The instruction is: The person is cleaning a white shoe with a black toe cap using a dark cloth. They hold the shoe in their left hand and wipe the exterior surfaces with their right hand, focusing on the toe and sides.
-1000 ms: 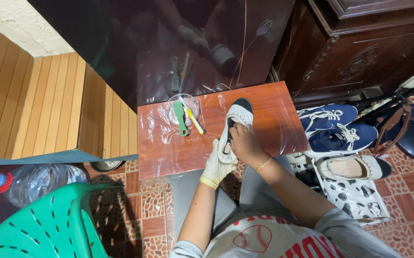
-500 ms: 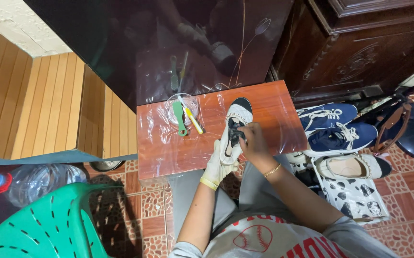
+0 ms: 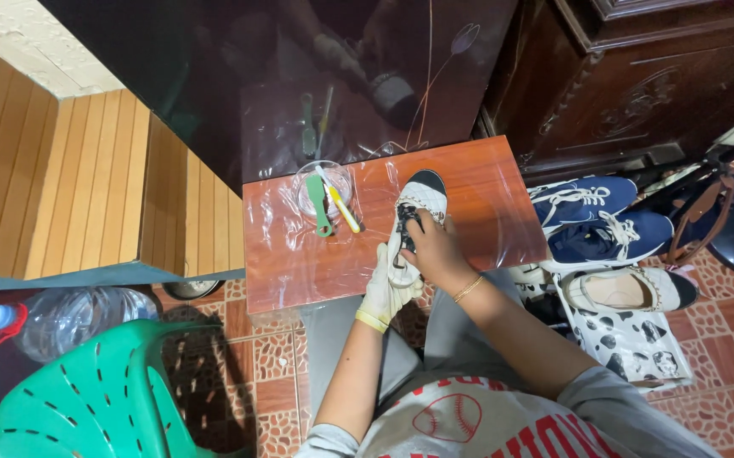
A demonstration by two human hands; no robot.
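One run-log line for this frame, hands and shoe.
left hand: gloved, grips white shoe | right hand: bare, on its laces | table: bowl with brushes

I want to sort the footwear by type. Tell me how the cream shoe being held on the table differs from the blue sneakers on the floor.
The cream shoe has a black toe cap; the blue sneakers are navy with white laces. The cream shoe lies alone on the plastic-covered table, gripped by the gloved left hand with the bare right hand at its opening; the blue sneakers sit untouched as a pair. Both point roughly away from the person.
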